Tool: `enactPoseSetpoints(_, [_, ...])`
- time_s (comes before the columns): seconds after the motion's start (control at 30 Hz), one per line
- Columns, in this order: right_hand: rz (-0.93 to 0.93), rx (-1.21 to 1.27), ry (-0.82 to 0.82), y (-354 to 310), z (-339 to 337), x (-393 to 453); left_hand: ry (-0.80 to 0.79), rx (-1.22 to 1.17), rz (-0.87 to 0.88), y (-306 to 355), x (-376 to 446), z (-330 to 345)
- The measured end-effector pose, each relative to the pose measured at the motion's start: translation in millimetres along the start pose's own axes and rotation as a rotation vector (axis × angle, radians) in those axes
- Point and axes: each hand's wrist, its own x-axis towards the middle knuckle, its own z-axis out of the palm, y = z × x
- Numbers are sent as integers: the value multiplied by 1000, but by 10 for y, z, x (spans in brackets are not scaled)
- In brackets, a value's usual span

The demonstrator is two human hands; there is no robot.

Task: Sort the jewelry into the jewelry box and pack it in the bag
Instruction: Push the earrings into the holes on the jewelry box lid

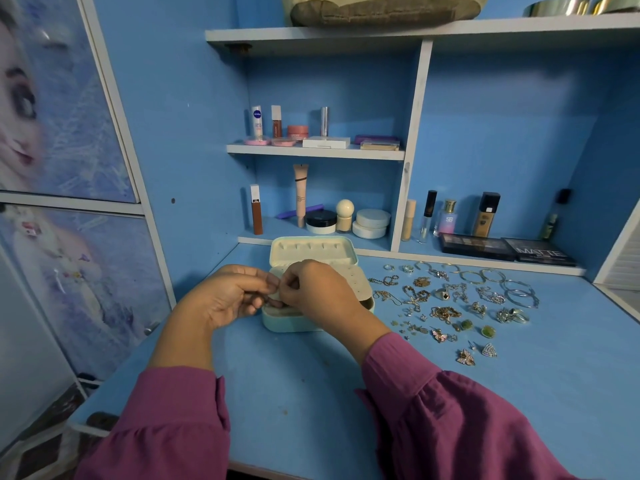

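Note:
A mint-green jewelry box (346, 258) stands open on the blue desk, its cream lid raised at the back. My left hand (228, 297) and my right hand (318, 292) meet right over the box's front half. Their fingertips pinch a tiny piece of jewelry between them; it is too small to name. To the right of the box lies a spread of jewelry (453, 303): several rings, chains, bangles (519, 289), green stud earrings (488, 331) and butterfly earrings (465, 357). No bag is clearly in view.
Shelves behind the box hold cosmetics (322, 216): tubes, jars, bottles. Two dark makeup palettes (505, 251) lie at the back right. A cupboard door with a printed picture (69, 237) stands at the left. The desk's front edge (242, 465) runs below my sleeves.

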Motion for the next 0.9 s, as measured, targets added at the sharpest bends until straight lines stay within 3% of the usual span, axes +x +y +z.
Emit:
enactPoseSetpoints(0.33, [-176,-265,11,8,-3,44,-3,17,-1,-13,20,-5])
enactPoseSetpoints(0.6, [-130,-319,14,-25,27,88,11,23,12,-13,7,12])
enactPoseSetpoints(0.9, [-136,-16,77,159,-132,-52,-22,-13,47,20,-32,-30])
